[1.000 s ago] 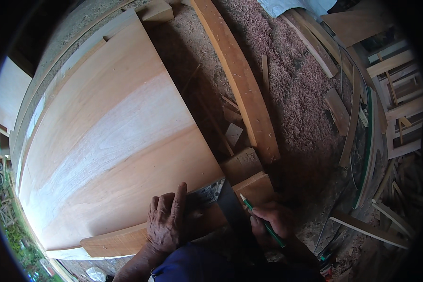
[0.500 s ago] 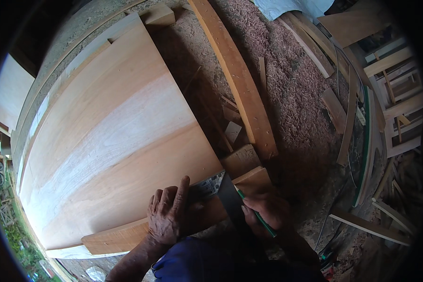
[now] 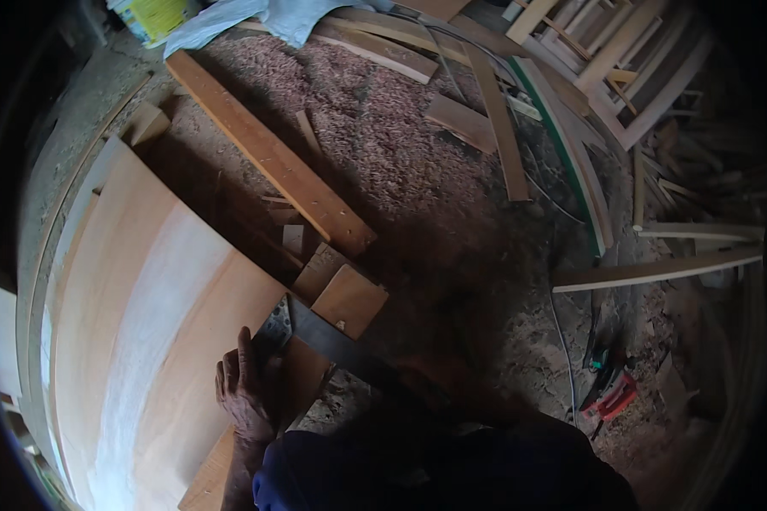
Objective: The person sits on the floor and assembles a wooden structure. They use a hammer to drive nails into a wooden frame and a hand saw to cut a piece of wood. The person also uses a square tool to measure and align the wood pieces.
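Observation:
My left hand (image 3: 245, 400) lies at the near corner of a broad pale wooden panel (image 3: 175, 281), its index finger stretched along the face and the others curled. It grips the metal stock of a try square (image 3: 274, 328). The square's dark blade (image 3: 337, 341) reaches right, across the end of the wood beneath and beside small wood blocks (image 3: 349, 300). Deep shadow covers my right hand (image 3: 435, 383) near the blade's far end; its fingers and anything in them cannot be made out. A board (image 3: 209, 477) lies under the panel's near edge.
A long brown plank (image 3: 268, 157) slants beyond the panel over a floor of wood shavings (image 3: 375, 128). Loose boards (image 3: 498, 128), a green-edged strip (image 3: 558, 149) and a cord lie to the right. A red tool (image 3: 615, 397) sits lower right; a yellow bucket (image 3: 153, 19) stands far left.
The view has swung right, so the panel sits further left. My right hand has drawn into shadow, and the green pencil it held no longer shows. My left hand stays on the square.

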{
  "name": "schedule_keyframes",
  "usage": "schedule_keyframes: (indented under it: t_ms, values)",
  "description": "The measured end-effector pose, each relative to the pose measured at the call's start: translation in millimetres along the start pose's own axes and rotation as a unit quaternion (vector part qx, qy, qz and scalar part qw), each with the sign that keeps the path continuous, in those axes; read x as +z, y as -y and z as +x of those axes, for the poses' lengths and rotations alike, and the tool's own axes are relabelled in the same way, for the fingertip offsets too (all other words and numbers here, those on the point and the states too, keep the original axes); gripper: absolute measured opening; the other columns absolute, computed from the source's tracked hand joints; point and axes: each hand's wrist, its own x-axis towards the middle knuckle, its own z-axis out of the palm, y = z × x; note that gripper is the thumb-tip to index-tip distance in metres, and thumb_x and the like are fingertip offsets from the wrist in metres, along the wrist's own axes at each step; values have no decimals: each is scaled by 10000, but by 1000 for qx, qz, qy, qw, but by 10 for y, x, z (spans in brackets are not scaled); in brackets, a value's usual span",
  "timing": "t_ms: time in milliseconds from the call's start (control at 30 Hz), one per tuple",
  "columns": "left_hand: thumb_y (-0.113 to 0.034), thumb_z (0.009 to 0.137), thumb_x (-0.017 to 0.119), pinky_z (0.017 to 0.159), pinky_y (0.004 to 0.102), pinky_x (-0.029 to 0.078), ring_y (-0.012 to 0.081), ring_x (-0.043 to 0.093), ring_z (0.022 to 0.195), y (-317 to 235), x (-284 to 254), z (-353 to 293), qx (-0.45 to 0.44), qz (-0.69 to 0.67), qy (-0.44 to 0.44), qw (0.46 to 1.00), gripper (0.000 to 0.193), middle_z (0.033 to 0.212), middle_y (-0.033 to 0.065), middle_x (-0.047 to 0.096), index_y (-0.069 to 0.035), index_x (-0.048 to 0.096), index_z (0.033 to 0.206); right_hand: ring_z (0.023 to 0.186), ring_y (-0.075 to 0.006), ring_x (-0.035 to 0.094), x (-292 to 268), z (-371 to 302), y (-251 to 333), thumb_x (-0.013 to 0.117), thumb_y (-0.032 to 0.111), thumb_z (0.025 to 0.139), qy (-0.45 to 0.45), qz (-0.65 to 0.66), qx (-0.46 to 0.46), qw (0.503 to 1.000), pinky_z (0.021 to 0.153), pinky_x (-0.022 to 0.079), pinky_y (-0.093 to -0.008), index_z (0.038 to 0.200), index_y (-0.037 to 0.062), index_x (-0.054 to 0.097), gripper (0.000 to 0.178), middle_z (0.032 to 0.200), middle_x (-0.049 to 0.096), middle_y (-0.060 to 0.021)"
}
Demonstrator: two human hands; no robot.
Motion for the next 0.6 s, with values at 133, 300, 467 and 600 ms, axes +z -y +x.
schedule_keyframes:
  t_ms: [133,300,467,600]
  values:
    - [-323,939,670,1001,494,452,383,574,1162,183,217,-147,-59,60,32,996,756,1279,203,608,-47,354,1568,1121,-332,643,503,-3,-357,697,245,939,-49,61,-12,997,939,515,-435,1345,35,570,475,1237,636,-222]
    - [-621,939,579,1167,531,340,436,354,1453,152,179,-343,82,58,-191,976,966,1619,254,294,-29,214,1610,1020,-259,689,463,-25,-614,795,265,883,-308,174,35,935,846,544,-408,1270,40,613,484,1113,698,-162]
    - [-462,787,752,1081,519,397,410,507,1306,73,-287,-644,44,132,164,976,1029,1458,222,516,-47,276,1598,1097,-282,656,-221,-262,-1445,802,282,886,-478,5,115,871,937,511,-389,1299,9,596,536,1186,676,-185]
    - [-513,721,791,1016,498,423,375,571,1192,599,-139,-941,44,164,89,981,1085,1342,200,591,-35,326,1576,1195,-326,611,-656,-579,-1937,755,342,926,-470,-42,210,857,1015,471,-420,1348,-1,584,570,1287,642,-204]
